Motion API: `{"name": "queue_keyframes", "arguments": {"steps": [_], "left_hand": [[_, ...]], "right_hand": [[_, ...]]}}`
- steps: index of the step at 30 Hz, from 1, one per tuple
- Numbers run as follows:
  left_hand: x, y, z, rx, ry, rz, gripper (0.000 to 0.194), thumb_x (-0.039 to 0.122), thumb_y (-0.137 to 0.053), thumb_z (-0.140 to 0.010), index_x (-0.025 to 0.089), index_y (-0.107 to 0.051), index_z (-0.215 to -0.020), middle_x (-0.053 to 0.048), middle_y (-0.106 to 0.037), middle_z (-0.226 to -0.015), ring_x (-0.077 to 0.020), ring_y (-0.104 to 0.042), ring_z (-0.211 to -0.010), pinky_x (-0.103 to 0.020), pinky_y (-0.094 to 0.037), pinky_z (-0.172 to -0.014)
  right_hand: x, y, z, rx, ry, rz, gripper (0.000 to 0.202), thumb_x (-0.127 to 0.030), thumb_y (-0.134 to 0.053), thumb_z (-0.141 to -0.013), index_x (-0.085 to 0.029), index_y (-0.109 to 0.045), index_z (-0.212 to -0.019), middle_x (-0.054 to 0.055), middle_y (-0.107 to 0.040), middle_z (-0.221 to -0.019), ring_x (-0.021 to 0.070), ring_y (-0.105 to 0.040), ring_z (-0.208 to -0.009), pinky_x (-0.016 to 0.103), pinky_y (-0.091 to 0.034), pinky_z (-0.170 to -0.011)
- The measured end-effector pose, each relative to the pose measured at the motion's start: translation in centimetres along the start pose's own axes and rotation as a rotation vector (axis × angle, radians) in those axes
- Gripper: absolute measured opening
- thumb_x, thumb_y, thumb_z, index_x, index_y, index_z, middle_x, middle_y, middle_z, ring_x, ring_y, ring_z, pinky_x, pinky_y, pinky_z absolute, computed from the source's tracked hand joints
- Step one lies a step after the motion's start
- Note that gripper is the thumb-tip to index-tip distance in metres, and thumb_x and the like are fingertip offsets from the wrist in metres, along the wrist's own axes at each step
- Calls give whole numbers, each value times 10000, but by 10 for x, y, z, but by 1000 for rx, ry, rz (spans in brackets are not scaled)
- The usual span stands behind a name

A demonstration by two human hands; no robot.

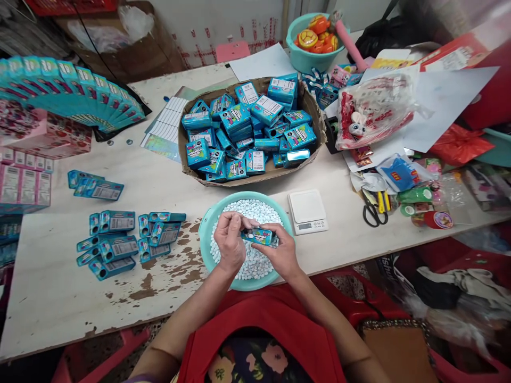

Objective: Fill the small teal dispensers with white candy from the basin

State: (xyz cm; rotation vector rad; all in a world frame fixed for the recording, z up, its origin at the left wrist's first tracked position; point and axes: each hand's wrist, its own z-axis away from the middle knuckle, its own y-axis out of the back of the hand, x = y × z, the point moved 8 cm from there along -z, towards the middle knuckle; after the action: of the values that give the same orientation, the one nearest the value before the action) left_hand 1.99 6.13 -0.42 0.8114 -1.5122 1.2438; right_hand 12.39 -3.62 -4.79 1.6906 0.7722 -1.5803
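Over a turquoise basin [205, 234] of small pale candies [255, 266], my right hand [285, 250] grips a small blue candy box [261, 236] by its right end. My left hand [231, 239] is at the box's left end, fingers bent and pressed together; what they pinch, if anything, is too small to make out. Behind the basin, a cut-down cardboard box [319, 114] is heaped with blue boxes [235, 119]. More blue boxes [117, 247] lie in groups on the table's left side.
A white scale [307, 207] sits right of the basin. Farther right are black scissors [374, 213], a plastic bag [375, 111] and small packets. A basin of orange toys [305, 58] stands at the back. Fanned blue packs [83, 88] and pink boxes [26, 183] fill the left.
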Motion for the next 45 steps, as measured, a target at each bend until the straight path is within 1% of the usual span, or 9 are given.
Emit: {"name": "queue_keyframes", "arguments": {"steps": [8,13,19,24,29,33,36,40,45], "left_hand": [[-9,17,-21,-5,-16,-158,214,382,-539,-845,176,-525,-787,15,-553,-627,-135,-596,-596,-297,-508,-636],[6,48,-102,124,-239,-847,203,328,-595,-792,183,-570,-931,-73,-619,-920,-207,-592,-919,-362,-474,-849],[-18,58,-223,-97,-211,-1576,579,41,-581,-723,121,-446,-1281,-213,-284,-1460,-362,-220,-1356,-578,-213,-1061],[-23,55,-245,-209,-204,-1643,597,59,-632,-729,81,-415,-1285,-234,-269,-1449,-390,-310,-1272,-698,-273,-932],[9,66,-235,19,-307,-1435,522,80,-610,-725,120,-479,-1229,-129,-437,-1337,-328,-454,-1177,-653,-278,-969],[35,96,-186,303,-239,-586,496,113,-597,-678,185,-499,-1158,-30,-611,-1039,-179,-588,-918,-378,-485,-806],[3,72,-119,45,162,-20,484,146,-591,-627,229,-513,-1097,-11,-639,-974,-146,-603,-719,-259,-494,-536],[-56,33,-14,-161,714,174,443,232,-578,-660,211,-550,-1102,-51,-656,-980,-161,-610,-631,-244,-466,-440],[-90,24,27,-173,891,273,430,299,-543,-687,213,-557,-1109,-76,-649,-968,-156,-575,-562,-235,-395,-393]], "right_hand": [[0,13,-5,16,-12,40,371,-317,-805,-642,-231,-640,-963,38,-656,-975,223,-619,-951,369,-484,-869],[3,28,-9,29,-37,53,359,-299,-792,-658,-232,-637,-975,42,-653,-1005,223,-611,-974,371,-479,-883],[11,70,-17,189,-90,-39,383,-290,-774,-669,-215,-613,-1007,54,-648,-1012,219,-613,-945,387,-489,-871],[39,126,-28,443,-48,-39,408,-300,-779,-655,-194,-601,-1006,51,-645,-984,198,-617,-889,370,-497,-838],[86,156,-54,549,-32,14,456,-383,-757,-644,-164,-569,-997,77,-624,-1014,214,-608,-929,404,-483,-875],[77,162,-46,590,21,269,595,-412,-735,-670,-171,-504,-1163,140,-476,-1299,279,-429,-1248,491,-345,-1038],[43,143,-20,569,123,380,640,-342,-717,-729,-203,-432,-1286,138,-394,-1380,269,-343,-1320,496,-287,-1084],[15,88,2,277,157,143,514,-287,-678,-785,-232,-471,-1253,100,-538,-1231,237,-506,-1181,455,-417,-1007],[8,59,10,175,49,-102,411,-354,-616,-835,-223,-487,-1202,107,-577,-1196,233,-556,-1124,448,-459,-963]]}}
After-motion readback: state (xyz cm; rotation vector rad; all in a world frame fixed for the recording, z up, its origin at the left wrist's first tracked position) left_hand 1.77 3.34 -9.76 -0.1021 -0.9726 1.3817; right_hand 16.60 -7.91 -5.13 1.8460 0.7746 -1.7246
